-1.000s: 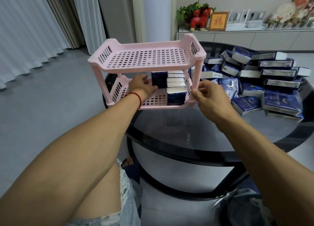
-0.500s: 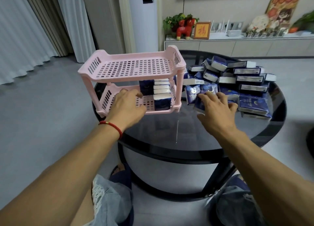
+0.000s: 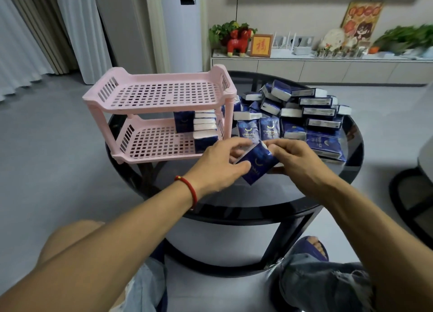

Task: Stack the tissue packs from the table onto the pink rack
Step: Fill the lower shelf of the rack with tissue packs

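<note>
Grey floor and pale curtains surround a round, dark glass counter in a living room. Nearest the viewer, both hands meet over the counter's middle: the left hand, with a red cord bracelet on its wrist, and the right hand each pinch one dark blue tissue pack, which sits tilted between them, above the glass.

At about 10 o'clock from the hands stands the pink rack, a two-tier slatted shelf. Its lower tier holds several packs gathered at the right end, some showing white edges, one upright blue pack behind them. Its top tier carries nothing that can be seen.

At about 1 o'clock, just beside the rack's right posts, lies the loose heap of tissue packs, blue wrappers and white ends piled unevenly, two upright ones in front reading TWINKLE.

Farther off, at 12 o'clock, a long white sideboard bears a red horse figure, a small framed picture and green plants.
</note>
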